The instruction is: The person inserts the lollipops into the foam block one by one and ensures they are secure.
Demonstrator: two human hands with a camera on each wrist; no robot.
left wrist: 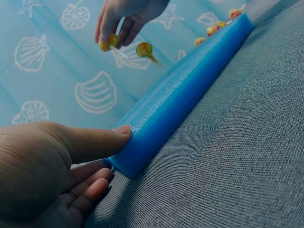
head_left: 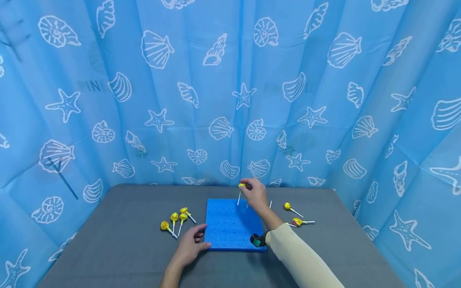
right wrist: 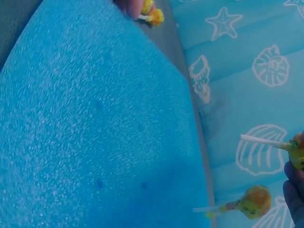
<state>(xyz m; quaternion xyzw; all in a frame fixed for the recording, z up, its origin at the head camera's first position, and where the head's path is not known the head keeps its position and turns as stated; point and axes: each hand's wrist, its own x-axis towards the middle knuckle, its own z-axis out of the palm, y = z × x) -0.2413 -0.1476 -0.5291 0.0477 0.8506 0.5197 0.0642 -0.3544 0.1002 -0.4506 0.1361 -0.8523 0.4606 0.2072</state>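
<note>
My right hand [head_left: 256,195] pinches a yellow lollipop [head_left: 242,186] by its wrapped candy end, above the far edge of a blue foam board [head_left: 230,228]. Its white stick points down and shows bare in the right wrist view. Beside it, a second lollipop [right wrist: 256,202] stands upright with its stick at the board's far part; the right hand mostly hides it in the head view. Small dark holes dot the board's top. My left hand [head_left: 189,246] rests at the board's near left corner, thumb on the corner and the other fingers loosely along the left side.
Several yellow lollipops [head_left: 174,217] lie on the grey table [head_left: 119,240] left of the board. More lollipops [head_left: 297,222] lie to the right, partly hidden by the right forearm. A blue shell-patterned curtain [head_left: 230,100] hangs close behind the table.
</note>
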